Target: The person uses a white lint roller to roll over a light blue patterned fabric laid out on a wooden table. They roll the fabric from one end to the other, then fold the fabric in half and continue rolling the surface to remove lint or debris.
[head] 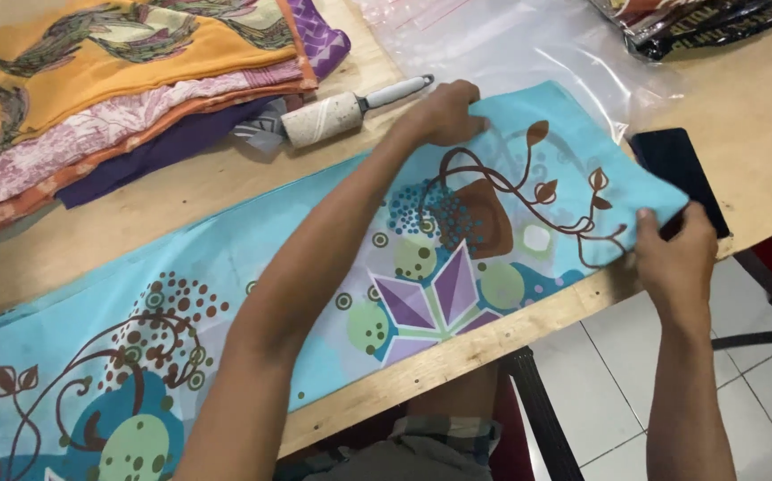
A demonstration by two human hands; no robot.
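Two hands work one long light-blue scarf [333, 294], which lies flat along the wooden surface [457, 352], its long axis running from near left to far right. At the near right corner, my right hand [671, 254] has its fingers closed on the scarf's end, pinching the cloth. My left arm stretches across the scarf, and my left hand [444, 111] presses the far edge, fingers curled over it. Just beyond lies a lint roller [341, 111]; a stack of folded fabrics [119, 80] sits far left. A clear plastic bag [528, 44] lies flat, far right.
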